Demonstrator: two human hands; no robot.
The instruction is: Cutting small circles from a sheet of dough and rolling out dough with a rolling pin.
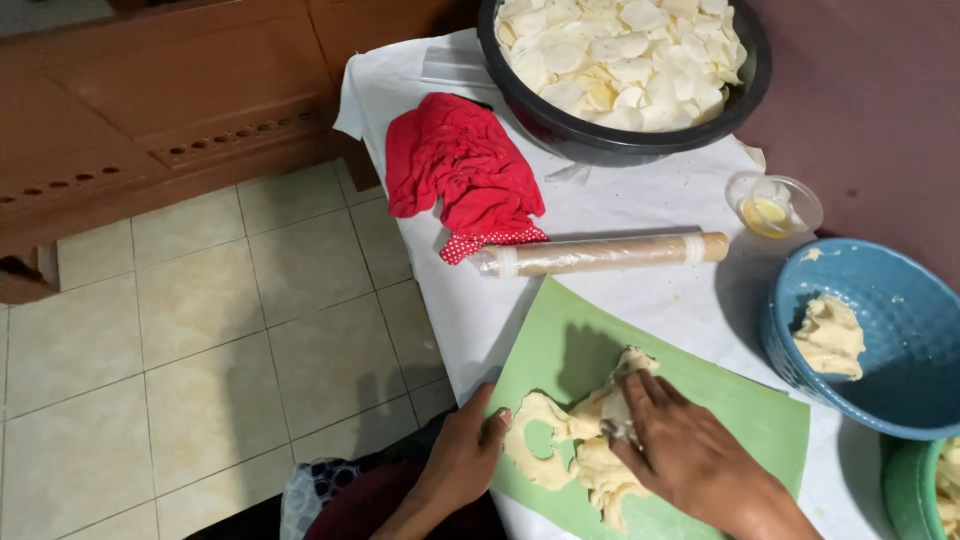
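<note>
Right hand (690, 455) spread flat, pressing ragged pale dough scraps (585, 440) on the green plastic mat (745, 415), left hand (465, 460) half-curled, steadying the mat's edge, gripping nothing; wrapped wooden rolling pin (605, 254) lying beyond.

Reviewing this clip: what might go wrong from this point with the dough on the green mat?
1. The green mat overhangs the table's near edge under the left hand; pressing there might tip it.
2. The thin dough, already cut with a hole, may tear as the right hand gathers it.
3. The rolling pin lies loose and might roll.
</note>
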